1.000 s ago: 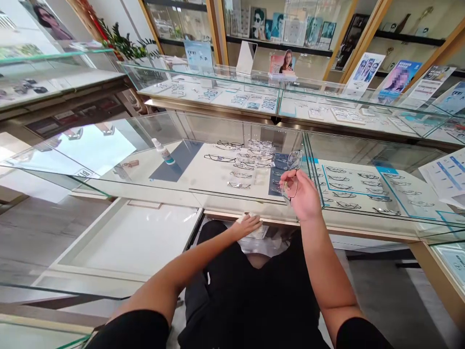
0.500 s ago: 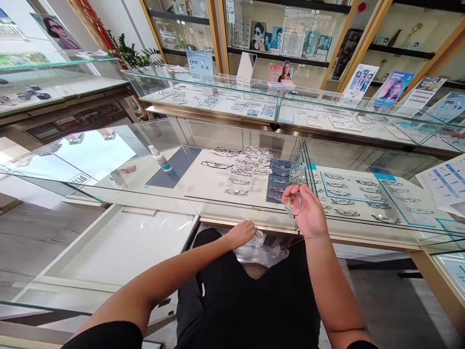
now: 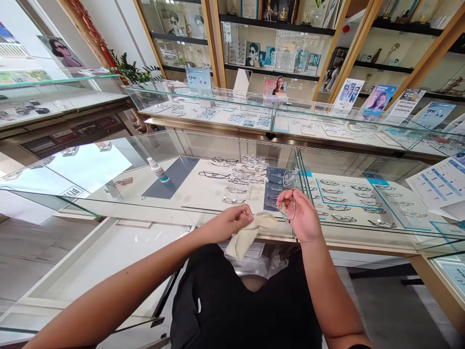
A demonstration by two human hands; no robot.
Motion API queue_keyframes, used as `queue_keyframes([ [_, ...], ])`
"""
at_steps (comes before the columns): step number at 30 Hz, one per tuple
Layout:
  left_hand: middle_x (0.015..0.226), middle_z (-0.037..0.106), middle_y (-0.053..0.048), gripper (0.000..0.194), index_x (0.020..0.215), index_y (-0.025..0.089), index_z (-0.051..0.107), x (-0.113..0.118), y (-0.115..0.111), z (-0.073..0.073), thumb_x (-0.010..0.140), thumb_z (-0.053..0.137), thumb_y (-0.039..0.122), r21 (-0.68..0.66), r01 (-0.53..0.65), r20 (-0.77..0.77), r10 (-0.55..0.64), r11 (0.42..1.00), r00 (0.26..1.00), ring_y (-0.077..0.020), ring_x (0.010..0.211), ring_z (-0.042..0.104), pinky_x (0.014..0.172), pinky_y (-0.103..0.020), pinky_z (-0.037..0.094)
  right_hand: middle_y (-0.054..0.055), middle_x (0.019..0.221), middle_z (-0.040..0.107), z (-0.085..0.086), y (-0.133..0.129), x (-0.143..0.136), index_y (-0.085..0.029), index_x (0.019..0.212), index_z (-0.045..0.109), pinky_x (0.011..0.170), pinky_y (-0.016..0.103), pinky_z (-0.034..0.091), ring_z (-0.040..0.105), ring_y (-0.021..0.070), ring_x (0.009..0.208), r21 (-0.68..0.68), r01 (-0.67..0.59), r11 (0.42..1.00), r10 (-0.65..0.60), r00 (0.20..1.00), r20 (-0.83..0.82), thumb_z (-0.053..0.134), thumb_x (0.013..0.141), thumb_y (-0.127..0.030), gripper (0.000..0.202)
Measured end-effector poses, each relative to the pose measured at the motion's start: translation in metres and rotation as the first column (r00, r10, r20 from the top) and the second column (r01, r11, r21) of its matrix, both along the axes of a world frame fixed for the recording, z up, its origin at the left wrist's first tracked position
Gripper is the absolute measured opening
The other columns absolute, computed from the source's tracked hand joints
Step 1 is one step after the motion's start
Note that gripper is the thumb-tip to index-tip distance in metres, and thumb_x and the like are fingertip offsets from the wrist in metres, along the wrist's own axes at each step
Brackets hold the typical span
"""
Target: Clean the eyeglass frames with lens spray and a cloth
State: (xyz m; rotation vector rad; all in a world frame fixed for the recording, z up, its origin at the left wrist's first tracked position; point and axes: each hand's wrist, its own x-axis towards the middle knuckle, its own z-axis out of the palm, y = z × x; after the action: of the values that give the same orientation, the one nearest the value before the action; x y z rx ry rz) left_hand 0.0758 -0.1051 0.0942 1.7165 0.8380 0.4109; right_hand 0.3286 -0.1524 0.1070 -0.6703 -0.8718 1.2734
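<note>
Pinched in my left hand (image 3: 229,223) is a cream cleaning cloth (image 3: 244,241), hanging in loose folds near the front edge of the glass counter. My right hand (image 3: 304,215), closed, grips a pair of thin-framed eyeglasses (image 3: 290,179) raised above the counter. One lens points up and the other sits by my fingers, so the glasses are turned on end. The cloth's right end comes close to my right hand; I cannot tell whether it touches the glasses.
A white spray bottle (image 3: 158,170) stands on the counter, over a dark grey mat (image 3: 174,177). Rows of eyeglasses (image 3: 337,194) lie inside the glass case. An open white drawer (image 3: 109,261) is at the lower left. Printed cards (image 3: 441,184) stand at the right.
My left hand has risen from the counter's front edge, bringing the cream cloth up into view toward the eyeglasses. My right hand still holds the glasses in nearly the same place.
</note>
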Motion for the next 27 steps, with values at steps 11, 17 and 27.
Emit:
queue_keyframes([
  [11,0.081,0.055,0.000,0.030,0.090,0.023,0.055,0.005,0.059,0.018,0.096,0.064,0.052,0.248,-0.321,0.224,0.269,0.914,0.937,-0.0183,0.073,0.048,0.070,-0.030,0.038,0.006,0.092,0.071,0.000,0.002,-0.004,-0.022,0.084,0.075,0.081,0.034,0.053,0.065,0.0203,0.087,0.001,-0.013,1.000,0.013,1.000,0.013,0.072,0.098,-0.040,0.023],
  [17,0.090,0.065,-0.004,0.018,0.109,0.024,0.056,0.002,0.075,0.007,0.104,0.049,0.040,0.592,-0.173,-0.115,0.294,0.787,0.949,-0.0236,0.077,0.057,0.074,-0.034,0.039,0.006,0.093,0.071,-0.001,0.003,-0.003,-0.023,0.084,0.075,0.081,0.035,0.054,0.065,0.0211,0.087,0.005,-0.006,1.000,0.006,1.000,0.024,0.072,0.097,-0.041,0.022],
  [27,0.106,0.071,-0.012,0.027,0.106,0.022,0.069,-0.013,0.090,-0.001,0.083,0.054,0.016,0.732,0.046,-0.342,0.307,0.680,0.888,-0.0307,0.093,0.065,0.081,-0.038,0.045,0.005,0.093,0.071,-0.003,0.006,-0.005,-0.023,0.084,0.076,0.081,0.034,0.055,0.065,0.0207,0.089,0.004,-0.029,1.000,0.029,1.000,-0.003,0.073,0.097,-0.040,0.022],
])
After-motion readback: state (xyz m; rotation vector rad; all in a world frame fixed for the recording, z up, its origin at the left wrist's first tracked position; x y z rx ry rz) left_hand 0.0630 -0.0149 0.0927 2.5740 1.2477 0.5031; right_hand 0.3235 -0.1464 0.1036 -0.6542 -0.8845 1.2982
